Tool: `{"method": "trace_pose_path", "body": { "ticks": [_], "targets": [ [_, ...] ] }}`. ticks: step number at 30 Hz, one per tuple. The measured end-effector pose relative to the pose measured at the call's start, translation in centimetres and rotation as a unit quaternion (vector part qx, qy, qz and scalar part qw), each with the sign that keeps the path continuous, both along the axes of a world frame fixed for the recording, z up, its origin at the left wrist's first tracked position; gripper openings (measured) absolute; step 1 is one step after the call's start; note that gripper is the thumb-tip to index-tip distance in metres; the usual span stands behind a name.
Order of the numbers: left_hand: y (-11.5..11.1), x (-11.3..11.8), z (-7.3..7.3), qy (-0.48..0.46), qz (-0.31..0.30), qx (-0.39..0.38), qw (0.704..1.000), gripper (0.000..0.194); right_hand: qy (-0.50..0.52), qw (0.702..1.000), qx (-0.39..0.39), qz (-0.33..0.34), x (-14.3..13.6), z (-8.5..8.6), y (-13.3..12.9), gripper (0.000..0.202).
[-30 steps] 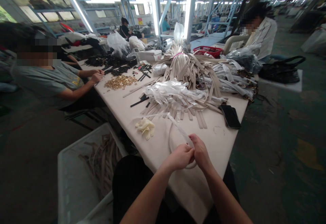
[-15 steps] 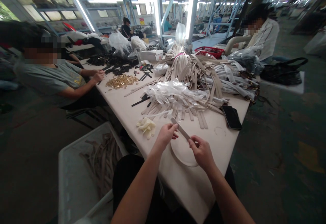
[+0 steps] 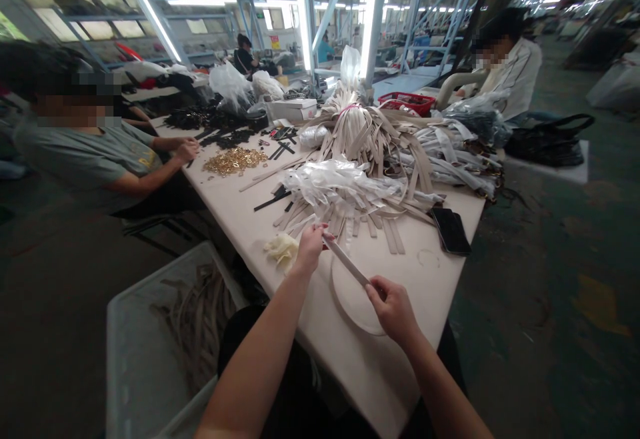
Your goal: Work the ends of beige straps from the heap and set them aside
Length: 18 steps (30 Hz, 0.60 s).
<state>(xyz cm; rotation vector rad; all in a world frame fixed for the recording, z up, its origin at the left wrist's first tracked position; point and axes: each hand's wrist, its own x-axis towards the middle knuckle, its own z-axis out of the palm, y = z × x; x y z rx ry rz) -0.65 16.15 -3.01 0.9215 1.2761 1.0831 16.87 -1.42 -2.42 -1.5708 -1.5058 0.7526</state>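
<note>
A greyish-beige strap (image 3: pixel 349 262) stretches between my two hands above the near part of the table. My left hand (image 3: pixel 311 250) is closed at its far end, with fingertips pinched together. My right hand (image 3: pixel 393 302) grips it lower down, thumb on top. Below, a strap loop (image 3: pixel 345 312) curves over the tabletop and runs up behind my right hand. Just beyond my left hand lies a heap of straps in clear plastic wrap (image 3: pixel 325 182). Pale crumpled gloves or scraps (image 3: pixel 281 249) sit left of my left hand, partly behind it.
A tied bundle of straps (image 3: pixel 360 126) stands mid-table. Gold metal rings (image 3: pixel 235 160) are piled at the left, near a co-worker's hands (image 3: pixel 187 150). Dark phones (image 3: pixel 451 230) lie by the right edge. A white bin (image 3: pixel 113 359) holding straps stands on the floor, lower left.
My left hand has moved left and slightly away, so more of the strap shows between my hands. My right hand has shifted slightly down and still grips the strap. The view has shifted slightly.
</note>
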Motion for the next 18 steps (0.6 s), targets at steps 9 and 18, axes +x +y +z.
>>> {"method": "trace_pose_path", "body": {
  "ticks": [9, 18],
  "targets": [
    [3.6, -2.4, 0.1, -0.047, 0.038, -0.013, 0.998, 0.022, 0.043, 0.999, -0.024, 0.010, 1.4, -0.7, 0.0, 0.030],
    [8.4, -5.3, 0.8, -0.037, 0.085, -0.020, 0.996, 0.014, 0.090, 0.995, -0.046, 0.019, 2.2, -2.4, 0.6, 0.030]
  ]
}}
